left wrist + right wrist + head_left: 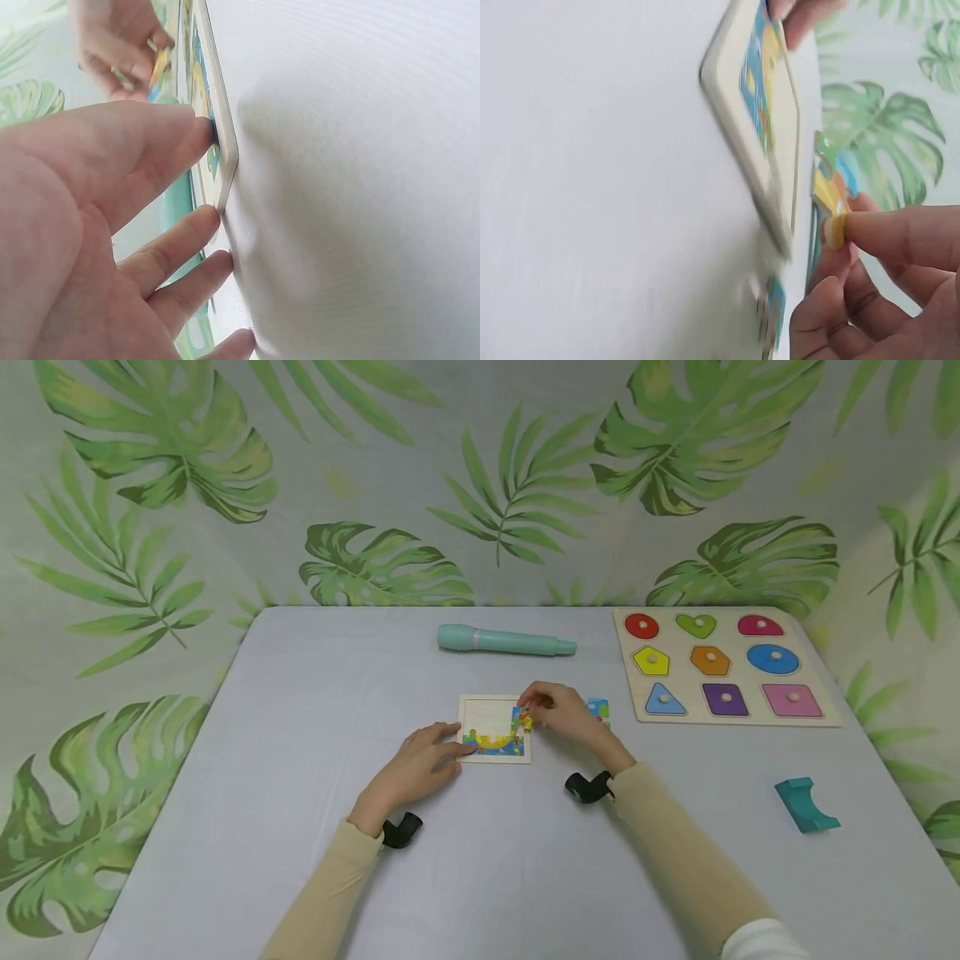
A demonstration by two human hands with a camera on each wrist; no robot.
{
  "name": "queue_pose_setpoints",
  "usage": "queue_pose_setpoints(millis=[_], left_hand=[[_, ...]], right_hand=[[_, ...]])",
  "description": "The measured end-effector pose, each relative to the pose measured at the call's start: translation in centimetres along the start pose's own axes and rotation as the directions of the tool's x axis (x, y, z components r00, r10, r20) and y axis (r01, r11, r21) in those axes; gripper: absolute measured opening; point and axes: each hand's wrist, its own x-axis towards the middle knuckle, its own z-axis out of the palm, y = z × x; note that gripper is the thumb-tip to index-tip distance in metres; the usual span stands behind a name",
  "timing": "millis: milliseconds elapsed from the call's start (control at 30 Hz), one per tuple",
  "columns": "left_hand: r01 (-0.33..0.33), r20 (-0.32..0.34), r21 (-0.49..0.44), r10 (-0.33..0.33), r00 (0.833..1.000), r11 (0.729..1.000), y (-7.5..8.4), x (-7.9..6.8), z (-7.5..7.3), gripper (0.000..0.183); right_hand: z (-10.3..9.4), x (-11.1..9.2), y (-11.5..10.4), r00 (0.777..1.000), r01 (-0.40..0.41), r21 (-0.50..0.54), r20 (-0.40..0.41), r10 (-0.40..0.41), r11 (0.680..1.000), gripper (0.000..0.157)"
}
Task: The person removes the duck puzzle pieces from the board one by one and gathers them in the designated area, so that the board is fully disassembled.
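Note:
A small wooden jigsaw tray (487,760) lies on the table, its lower part filled with joined blue and yellow picture pieces (492,744). The upper part shows bare wood. My left hand (412,768) rests at the tray's left side, its fingers fairly straight, with the thumb over the lower left corner and other fingertips near the edge. Above the tray's right side, my right hand (561,710) pinches a colourful jigsaw piece (831,193) between thumb and fingers, raised off the tray. More loose jigsaw pieces (599,708) lie just beyond the right hand, partly hidden by it.
Behind the tray lies a mint-green tube-shaped object (506,641). At the back right is a wooden shape board (750,703) with several knobbed coloured shapes. A teal block with an arched cutout (806,806) sits near the right edge. A leaf-patterned cloth (390,485) hangs behind.

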Motion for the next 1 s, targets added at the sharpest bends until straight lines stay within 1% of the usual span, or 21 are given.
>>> queue_pose_setpoints(millis=[133,267,467,700,867,1000], left_hand=[[-0.003,-0.002,-0.001,0.003,1.0,1.0,0.0,-0.1,0.0,0.033],[-0.008,-0.006,-0.006,0.008,1.0,1.0,-0.1,-0.1,0.1,0.033],[-0.012,-0.007,-0.008,0.012,1.0,1.0,0.0,-0.1,0.0,0.033],[-0.007,-0.009,-0.017,0.007,1.0,1.0,0.0,-0.1,0.1,0.033],[-0.009,-0.017,-0.019,0.009,1.0,1.0,0.0,-0.1,0.1,0.032],[-0.007,-0.021,-0.008,0.007,1.0,1.0,-0.1,-0.2,0.1,0.032]], right_hand=[[-1.4,-0.6,1.3,0.999,-0.048,-0.043,0.016,0.049,0.998,0.01],[-1.9,-1.2,2.0,0.997,-0.076,-0.074,0.026,0.078,0.994,0.009],[-2.0,-1.7,1.9,0.998,-0.046,-0.117,0.027,0.05,0.992,0.008],[-2.4,-2.4,1.8,0.999,-0.041,-0.152,-0.008,0.041,0.987,0.012],[-3.1,-3.4,2.5,0.999,-0.045,-0.217,-0.04,0.037,0.975,0.014],[-3.5,-4.1,3.1,0.999,-0.042,-0.257,-0.036,0.034,0.966,0.018]])
